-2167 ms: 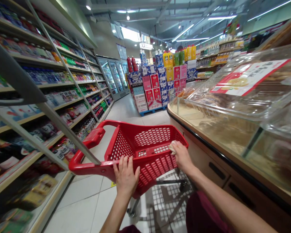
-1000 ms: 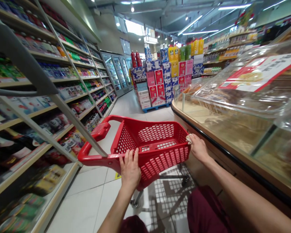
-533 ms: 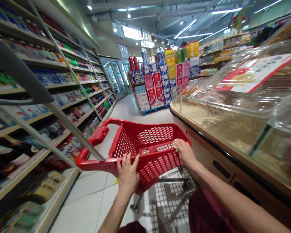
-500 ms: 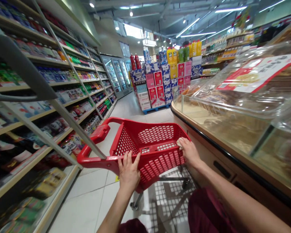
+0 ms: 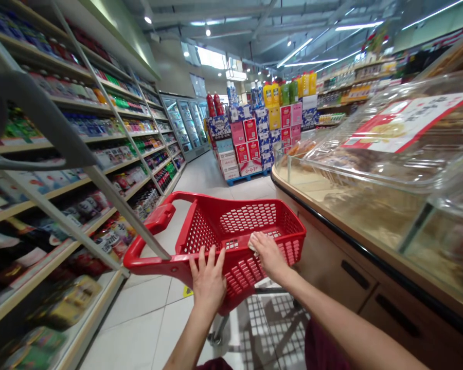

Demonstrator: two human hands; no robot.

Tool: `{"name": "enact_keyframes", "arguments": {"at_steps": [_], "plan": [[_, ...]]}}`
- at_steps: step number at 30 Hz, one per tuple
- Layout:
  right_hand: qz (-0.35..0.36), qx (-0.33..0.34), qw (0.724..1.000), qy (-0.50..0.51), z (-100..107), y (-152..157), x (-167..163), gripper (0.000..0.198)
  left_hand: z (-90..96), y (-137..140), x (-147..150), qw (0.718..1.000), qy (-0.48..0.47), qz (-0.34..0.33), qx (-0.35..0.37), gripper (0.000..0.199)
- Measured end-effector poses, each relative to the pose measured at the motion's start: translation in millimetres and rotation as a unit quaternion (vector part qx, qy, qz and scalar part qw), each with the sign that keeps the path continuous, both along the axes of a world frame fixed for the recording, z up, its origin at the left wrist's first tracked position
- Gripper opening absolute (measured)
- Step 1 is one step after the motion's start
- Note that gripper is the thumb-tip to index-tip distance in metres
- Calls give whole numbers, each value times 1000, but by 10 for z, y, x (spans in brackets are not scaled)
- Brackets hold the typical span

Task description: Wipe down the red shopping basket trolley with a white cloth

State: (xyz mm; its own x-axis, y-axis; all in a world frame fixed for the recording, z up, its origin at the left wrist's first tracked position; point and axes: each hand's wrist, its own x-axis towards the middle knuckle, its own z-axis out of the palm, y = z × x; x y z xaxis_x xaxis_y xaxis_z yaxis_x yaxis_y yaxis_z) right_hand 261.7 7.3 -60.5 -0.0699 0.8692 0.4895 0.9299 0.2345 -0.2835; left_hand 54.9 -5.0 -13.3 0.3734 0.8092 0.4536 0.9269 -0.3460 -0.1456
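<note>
Wiping cart rim (image 5: 237,252), prob.: R hand (image 5: 269,255) grasps cloth (image 5: 251,241) on it, L hand (image 5: 210,282) rests unclenched there; next stroke prob. needs steady pressure.

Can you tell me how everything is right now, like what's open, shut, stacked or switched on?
Red cart: upright
Left hand: fingers spread on the near rim
Right hand: holding the cloth at that rim
White cloth: bunched up, partly hidden
Drink boxes: stacked
Clear food box: lid on
Ceiling lights: on

Maroon trousers (image 5: 324,345), bare forearms (image 5: 332,316)
</note>
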Motion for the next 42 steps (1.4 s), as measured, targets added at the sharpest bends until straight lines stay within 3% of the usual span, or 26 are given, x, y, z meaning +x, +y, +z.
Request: {"name": "enact_keyframes", "arguments": {"at_steps": [3,8,11,14,18,20,22,26,29,34,37,39,42], "plan": [[-5,-3,1000,-5,-38,-18,97,56,-14,18,-32,1000,9,-5,-2,59],[-126,-37,991,-25,-101,-90,895,47,-9,3,-22,1000,3,3,-11,60],[-192,-52,980,-24,-91,-110,1125,43,3,-15,9,1000,8,0,-19,59],[-193,-44,980,-6,-61,-99,896,44,15,-28,41,1000,15,-3,-15,57],[-63,-20,998,0,-18,-61,294,48,27,-30,52,1000,26,2,-10,56],[-22,-16,1000,-11,-15,-60,193,50,31,-27,41,1000,28,7,-12,56],[-32,-19,999,-19,-32,-79,329,51,35,-28,33,999,29,11,-15,56],[-159,-38,987,-6,-74,-108,895,47,44,-44,54,999,28,18,-23,56],[-197,-34,980,15,-90,-101,927,45,38,-50,86,999,30,19,-26,57],[-50,34,998,21,-83,-104,153,45,14,-46,102,999,38,21,-18,57],[15,49,999,-2,-72,-137,81,45,9,-50,93,999,37,25,-18,58],[-33,23,999,-6,-64,-151,325,46,5,-54,91,999,30,26,-23,59],[-174,-18,984,11,-46,-132,689,44,-15,-52,104,999,22,24,-30,60]]}}
